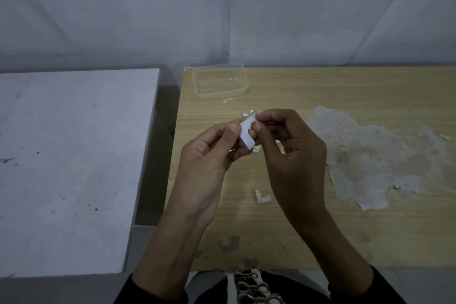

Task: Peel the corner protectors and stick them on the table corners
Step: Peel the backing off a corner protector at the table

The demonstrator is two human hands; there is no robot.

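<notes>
Above the wooden table both hands hold one white corner protector. My left hand grips its lower left side, thumb on top. With thumb and forefinger, my right hand pinches its upper right edge. A second L-shaped protector lies on the wood below my right hand. Small white pieces lie on the table just beyond the fingers, and more white bits are partly hidden under the hands. To the left stands a white table, its near right corner bare.
A clear plastic container sits at the wooden table's far left. A large patch of peeled veneer spreads across the right of the wood. A dark gap separates the two tables. A grey wall runs behind.
</notes>
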